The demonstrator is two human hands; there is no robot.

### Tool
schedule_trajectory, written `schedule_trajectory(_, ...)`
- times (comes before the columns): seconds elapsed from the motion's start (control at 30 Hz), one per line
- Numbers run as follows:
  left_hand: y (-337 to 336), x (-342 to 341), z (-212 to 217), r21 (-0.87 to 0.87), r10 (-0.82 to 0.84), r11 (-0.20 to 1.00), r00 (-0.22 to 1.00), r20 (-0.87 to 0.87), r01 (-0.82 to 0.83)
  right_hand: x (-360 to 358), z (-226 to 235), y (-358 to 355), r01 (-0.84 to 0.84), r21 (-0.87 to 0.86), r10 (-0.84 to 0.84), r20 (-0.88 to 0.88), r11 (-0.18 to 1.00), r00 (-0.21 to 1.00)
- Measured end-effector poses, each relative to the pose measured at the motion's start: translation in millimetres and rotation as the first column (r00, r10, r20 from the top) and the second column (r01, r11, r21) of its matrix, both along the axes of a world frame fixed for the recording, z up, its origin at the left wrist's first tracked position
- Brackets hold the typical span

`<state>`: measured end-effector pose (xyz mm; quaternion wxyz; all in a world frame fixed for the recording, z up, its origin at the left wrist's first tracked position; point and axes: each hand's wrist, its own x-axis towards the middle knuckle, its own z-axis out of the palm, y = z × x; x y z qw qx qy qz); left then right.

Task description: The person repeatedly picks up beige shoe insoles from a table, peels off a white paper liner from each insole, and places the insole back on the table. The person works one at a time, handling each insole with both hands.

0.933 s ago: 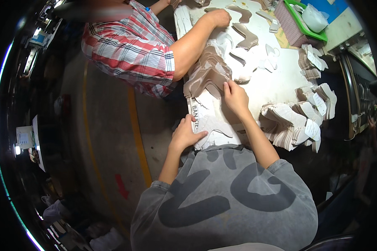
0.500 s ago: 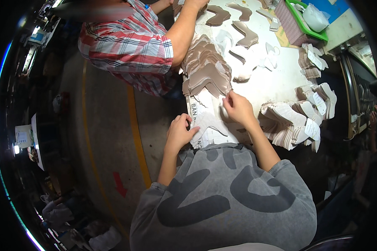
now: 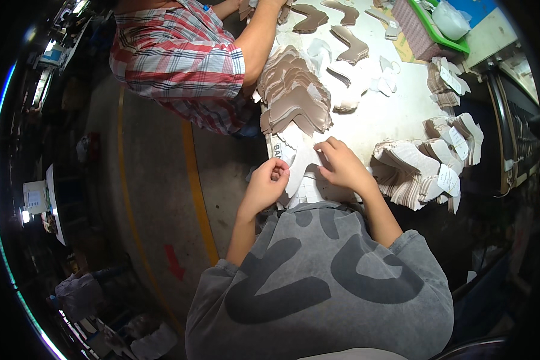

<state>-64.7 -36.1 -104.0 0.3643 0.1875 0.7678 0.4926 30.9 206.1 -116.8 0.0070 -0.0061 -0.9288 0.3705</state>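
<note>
A pale, chevron-shaped cut piece (image 3: pixel 304 157) lies at the table's near left corner, just below a tall overlapping pile of brown cut pieces (image 3: pixel 298 111). My left hand (image 3: pixel 266 187) is closed, with thumb and fingertips pinching the left arm of the pale piece. On the other side, my right hand (image 3: pixel 345 166) has its bent fingers and thumb around the piece's right arm, partly hiding it. Under the piece, printed white paper (image 3: pixel 311 191) shows on the tabletop.
Bundles of pale pieces (image 3: pixel 405 171) with white tags stand at right. Brown stacks (image 3: pixel 349 45) lie farther back, near a green tray (image 3: pixel 444 41). A person in a plaid shirt (image 3: pixel 180 60) works at the far left edge of the white table (image 3: pixel 396 111).
The pale piece has moved up toward the brown pile and turned slightly. My left hand has shifted right and closed on its arm; my right hand has come down a little.
</note>
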Motion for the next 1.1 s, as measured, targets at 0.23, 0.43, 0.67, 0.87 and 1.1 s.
schedule_trajectory(0.23,10.6,5.3,38.2,0.586,-0.414,0.705,0.440,0.797,-0.399,-7.3,38.3,2.1,-0.036,-0.225,0.001,-0.152,0.974,0.988)
schedule_trajectory(0.43,18.6,17.2,68.8,0.570,-0.075,0.674,0.724,0.686,-0.470,-10.4,77.9,-11.0,0.070,-0.328,-0.143,-0.204,0.942,0.969)
schedule_trajectory(0.67,22.9,23.1,93.7,0.582,0.032,0.690,0.822,0.569,-0.430,-9.5,112.2,-23.2,-0.241,-0.386,0.125,-0.301,0.890,0.945)
schedule_trajectory(0.87,22.6,23.4,98.9,0.543,0.139,0.724,0.861,0.489,-0.425,-7.9,109.9,-28.8,-0.198,-0.380,0.074,-0.317,0.903,0.946)
schedule_trajectory(1.1,23.3,27.2,92.1,0.549,0.127,0.729,0.869,0.478,-0.409,-6.1,98.6,-38.1,-0.215,-0.376,0.040,-0.422,0.902,0.906)
